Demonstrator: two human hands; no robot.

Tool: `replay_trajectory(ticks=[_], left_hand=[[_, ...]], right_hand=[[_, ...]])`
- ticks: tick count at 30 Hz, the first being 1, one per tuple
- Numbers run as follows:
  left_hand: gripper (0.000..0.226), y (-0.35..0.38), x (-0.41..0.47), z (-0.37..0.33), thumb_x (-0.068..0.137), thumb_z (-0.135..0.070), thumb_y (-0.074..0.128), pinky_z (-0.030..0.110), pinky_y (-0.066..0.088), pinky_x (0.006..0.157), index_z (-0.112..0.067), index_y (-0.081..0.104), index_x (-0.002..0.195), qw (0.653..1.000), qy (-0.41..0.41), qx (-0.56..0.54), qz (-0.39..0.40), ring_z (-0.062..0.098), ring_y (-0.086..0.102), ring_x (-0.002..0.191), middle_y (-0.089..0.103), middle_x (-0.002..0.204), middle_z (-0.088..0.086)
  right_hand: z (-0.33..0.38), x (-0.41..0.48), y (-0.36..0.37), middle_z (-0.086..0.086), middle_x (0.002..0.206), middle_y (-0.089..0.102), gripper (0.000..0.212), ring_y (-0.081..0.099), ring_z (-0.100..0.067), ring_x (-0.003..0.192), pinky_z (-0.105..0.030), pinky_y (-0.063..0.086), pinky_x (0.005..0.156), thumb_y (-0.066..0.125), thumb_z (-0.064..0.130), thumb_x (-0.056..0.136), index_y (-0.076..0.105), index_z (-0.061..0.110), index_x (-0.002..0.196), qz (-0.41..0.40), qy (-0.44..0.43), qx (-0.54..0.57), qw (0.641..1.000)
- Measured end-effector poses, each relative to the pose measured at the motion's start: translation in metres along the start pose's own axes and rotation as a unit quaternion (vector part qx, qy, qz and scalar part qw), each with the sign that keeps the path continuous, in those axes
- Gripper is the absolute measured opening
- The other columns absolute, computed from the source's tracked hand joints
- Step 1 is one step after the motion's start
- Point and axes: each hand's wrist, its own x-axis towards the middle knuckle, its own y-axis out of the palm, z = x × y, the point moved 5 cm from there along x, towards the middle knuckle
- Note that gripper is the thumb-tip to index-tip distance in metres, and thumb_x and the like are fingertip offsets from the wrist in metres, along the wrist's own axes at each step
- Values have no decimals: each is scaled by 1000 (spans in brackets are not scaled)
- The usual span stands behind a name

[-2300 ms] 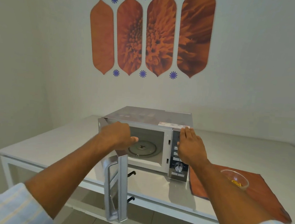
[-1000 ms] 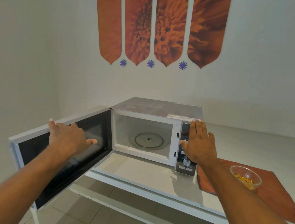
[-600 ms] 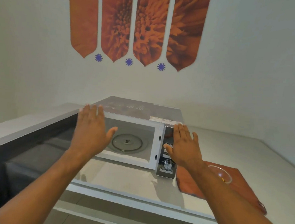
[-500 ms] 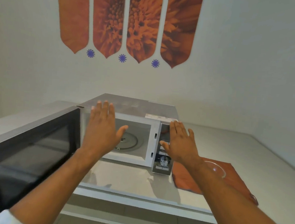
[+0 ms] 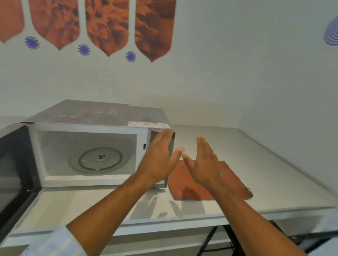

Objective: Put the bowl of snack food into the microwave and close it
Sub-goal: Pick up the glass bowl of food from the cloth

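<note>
The microwave (image 5: 94,142) stood with its door (image 5: 2,175) fully open. Both the left hand (image 5: 159,157) and right hand (image 5: 203,165) were spread, empty, over the orange mat (image 5: 230,183), hiding the bowl. The next step, by judgement, called for grasping the bowl.

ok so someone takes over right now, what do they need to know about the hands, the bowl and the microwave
Left hand: open, empty, in the air in front of the control panel.
Right hand: open, empty, above the orange mat.
Microwave: on the table, door swung wide open to the left, turntable bare, nothing inside.
Bowl of snack food: not visible in this frame; it may be hidden behind the hands over the mat, but I cannot confirm that.
Done: door opened.
Left: find and pick up the bowl, set it on the turntable, close the door.
</note>
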Motion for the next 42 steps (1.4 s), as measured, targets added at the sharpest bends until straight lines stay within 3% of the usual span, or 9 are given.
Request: replay_trajectory(ticks=[8,13,19,25,30,34,37,40,42], left_hand=[[58,126,-3,2,101,-34,65,40,43,121,-21,52,156,947,-197,-246,58,22,51,148,54,162,2],[56,180,-5,28,103,-29,64,42,44,120,-19,51,156,905,-290,-305,65,24,52,146,54,161,3],[53,224,16,54,105,-31,60,37,47,112,-17,51,156,870,-358,-335,56,25,53,143,55,160,4],[52,261,32,68,105,-26,59,39,45,118,-12,53,154,851,-389,-349,49,24,57,140,59,155,7],[44,289,34,81,104,-24,61,46,51,116,-12,63,146,840,-397,-367,38,21,65,131,69,144,5],[29,308,35,85,107,-29,57,44,62,98,-16,80,117,833,-398,-382,22,27,79,107,84,112,7],[41,317,35,83,110,-36,48,39,65,83,-21,84,99,828,-398,-396,2,24,82,97,86,100,5],[43,324,30,78,111,-47,42,22,61,76,-29,81,108,816,-403,-414,-22,14,81,100,85,105,-4],[50,328,27,77,106,-61,42,24,62,85,-28,76,123,810,-403,-426,-23,14,78,109,83,116,-5]], right_hand=[[-92,-17,5,-11,172,22,80,25,-28,156,-41,25,122,47,52,101,16,13,164,-16,160,132,978],[-144,-19,29,-9,171,25,77,27,-28,156,-38,27,120,52,42,101,19,15,164,-10,237,177,955],[-189,1,65,-6,172,25,77,29,-30,156,-51,33,123,52,45,102,14,22,165,6,295,250,922],[-220,16,98,-5,171,28,69,34,-29,153,-44,38,117,48,42,104,19,24,165,13,351,318,881],[-234,20,115,-2,160,46,58,49,-23,141,-42,45,112,46,44,103,36,25,158,10,373,382,846],[-239,22,126,-1,143,62,45,60,-18,127,-44,50,109,47,40,102,54,27,145,6,388,450,805],[-233,26,130,4,123,72,22,69,-12,112,-37,57,96,48,34,102,65,39,116,0,387,492,780],[-233,22,132,5,117,75,22,73,-11,105,-35,59,92,50,29,102,68,37,112,-22,391,507,768],[-233,19,134,4,119,74,25,72,-10,106,-36,59,93,50,30,103,68,34,120,-19,387,514,765]])
